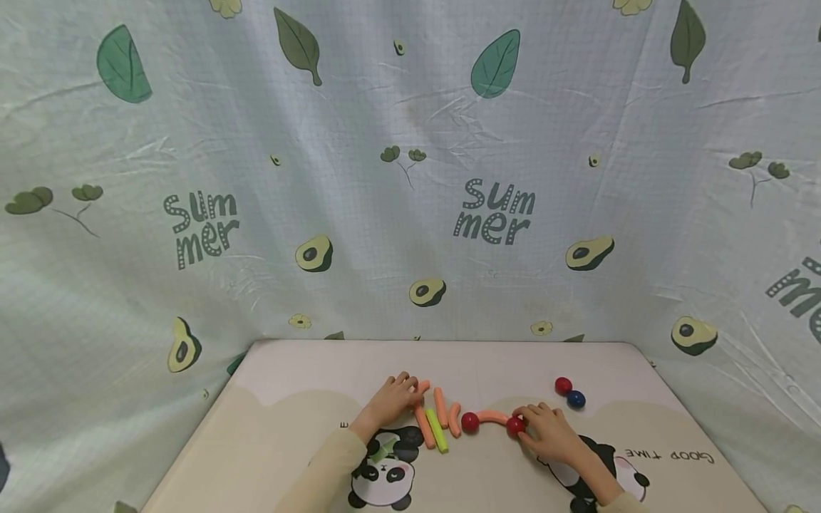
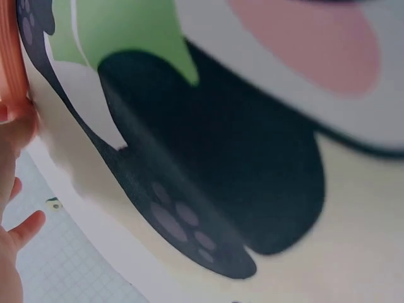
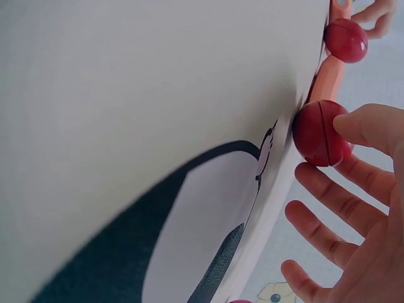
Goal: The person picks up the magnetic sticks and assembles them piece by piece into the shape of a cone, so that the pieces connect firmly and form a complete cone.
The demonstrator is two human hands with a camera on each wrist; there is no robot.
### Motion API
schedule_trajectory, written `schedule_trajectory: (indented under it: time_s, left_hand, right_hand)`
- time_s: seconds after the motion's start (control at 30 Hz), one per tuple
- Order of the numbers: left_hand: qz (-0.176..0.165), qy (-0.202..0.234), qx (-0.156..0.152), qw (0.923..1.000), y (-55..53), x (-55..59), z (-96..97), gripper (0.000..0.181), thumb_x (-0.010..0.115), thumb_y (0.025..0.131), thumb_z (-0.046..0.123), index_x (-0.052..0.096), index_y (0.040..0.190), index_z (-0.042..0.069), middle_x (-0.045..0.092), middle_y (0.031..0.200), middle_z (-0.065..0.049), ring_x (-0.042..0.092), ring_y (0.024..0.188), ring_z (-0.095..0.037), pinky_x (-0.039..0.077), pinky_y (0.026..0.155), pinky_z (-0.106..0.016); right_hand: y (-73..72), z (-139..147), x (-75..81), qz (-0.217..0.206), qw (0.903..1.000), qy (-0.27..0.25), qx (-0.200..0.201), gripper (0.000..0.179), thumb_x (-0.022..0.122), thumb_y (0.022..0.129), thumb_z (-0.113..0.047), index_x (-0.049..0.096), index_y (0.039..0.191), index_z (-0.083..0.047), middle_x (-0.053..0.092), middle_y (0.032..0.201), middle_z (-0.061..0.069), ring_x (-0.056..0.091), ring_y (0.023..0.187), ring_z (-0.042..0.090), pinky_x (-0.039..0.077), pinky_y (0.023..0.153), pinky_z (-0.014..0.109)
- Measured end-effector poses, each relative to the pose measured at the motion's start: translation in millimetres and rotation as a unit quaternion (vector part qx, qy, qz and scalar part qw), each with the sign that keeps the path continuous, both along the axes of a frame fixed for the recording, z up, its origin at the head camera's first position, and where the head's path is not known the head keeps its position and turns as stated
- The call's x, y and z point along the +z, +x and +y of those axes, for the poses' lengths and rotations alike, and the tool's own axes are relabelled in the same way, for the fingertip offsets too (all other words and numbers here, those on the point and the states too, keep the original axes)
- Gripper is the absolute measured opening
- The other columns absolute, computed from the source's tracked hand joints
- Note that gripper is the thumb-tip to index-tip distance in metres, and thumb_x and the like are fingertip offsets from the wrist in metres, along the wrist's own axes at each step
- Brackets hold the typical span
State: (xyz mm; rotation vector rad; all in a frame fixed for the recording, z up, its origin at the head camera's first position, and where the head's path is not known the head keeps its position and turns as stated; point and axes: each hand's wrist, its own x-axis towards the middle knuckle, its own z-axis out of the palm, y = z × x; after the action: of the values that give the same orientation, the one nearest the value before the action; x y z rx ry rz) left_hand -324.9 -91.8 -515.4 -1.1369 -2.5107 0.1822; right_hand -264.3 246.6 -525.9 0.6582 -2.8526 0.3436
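My left hand pinches an orange stick at the far end of a small group of pieces. In the left wrist view, a ribbed orange stick meets the fingertips at the left edge. Beside that hand lie another orange stick, a lime-green stick, a straight orange stick and a curved orange piece. My right hand holds a red ball between thumb and forefinger, its other fingers spread. A curved orange piece bridges it to a second red ball.
Beyond the right hand, a loose red ball and a dark blue ball lie side by side. The low table bears printed pandas and lettering. Behind it hangs a pale curtain printed with leaves and avocados.
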Motion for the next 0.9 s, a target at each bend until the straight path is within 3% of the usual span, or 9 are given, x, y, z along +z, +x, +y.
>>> schedule_trajectory:
  time_s: [0.27, 0.47, 0.7, 0.9]
  left_hand:
    - [0.015, -0.048, -0.017, 0.9986, -2.5, -0.8, -2.6, 0.017, 0.054, 0.087, 0.023, 0.064, 0.097, 0.033, 0.058, 0.113, 0.004, 0.049, 0.103, -0.016, 0.046, 0.076, -0.033]
    - [0.072, -0.075, -0.037, 0.9939, -2.1, -1.3, 1.0, 0.008, 0.056, 0.085, 0.031, 0.065, 0.085, 0.031, 0.061, 0.090, 0.008, 0.051, 0.088, -0.011, 0.046, 0.074, -0.031]
    - [0.074, -0.096, -0.008, 0.9926, 0.8, -2.5, 0.2, 0.008, 0.054, 0.086, 0.030, 0.061, 0.089, 0.029, 0.060, 0.085, 0.006, 0.051, 0.082, -0.012, 0.044, 0.072, -0.028]
    - [0.059, -0.091, -0.012, 0.9940, 3.6, -2.6, -3.2, 0.010, 0.053, 0.087, 0.029, 0.061, 0.092, 0.028, 0.061, 0.086, 0.005, 0.051, 0.081, -0.012, 0.046, 0.072, -0.029]
  right_hand:
    - [-0.9, -1.3, -1.4, 0.007, 0.9999, 0.001, -0.008, 0.027, 0.068, 0.075, -0.023, 0.059, 0.101, -0.019, 0.060, 0.093, -0.007, 0.046, 0.083, 0.010, 0.035, 0.067, 0.036]
    - [-1.1, -0.8, -0.9, -0.001, 1.0000, 0.005, -0.004, 0.028, 0.066, 0.076, -0.024, 0.058, 0.102, -0.018, 0.061, 0.096, -0.004, 0.048, 0.085, 0.012, 0.037, 0.068, 0.040]
    - [-0.3, -0.7, 0.1, -0.007, 1.0000, -0.003, -0.002, 0.028, 0.067, 0.076, -0.025, 0.059, 0.102, -0.019, 0.061, 0.098, -0.004, 0.048, 0.085, 0.013, 0.036, 0.067, 0.038]
    - [0.8, -0.6, 1.1, -0.013, 0.9999, -0.002, -0.006, 0.028, 0.066, 0.077, -0.024, 0.058, 0.103, -0.018, 0.061, 0.099, -0.002, 0.048, 0.085, 0.013, 0.036, 0.067, 0.039]
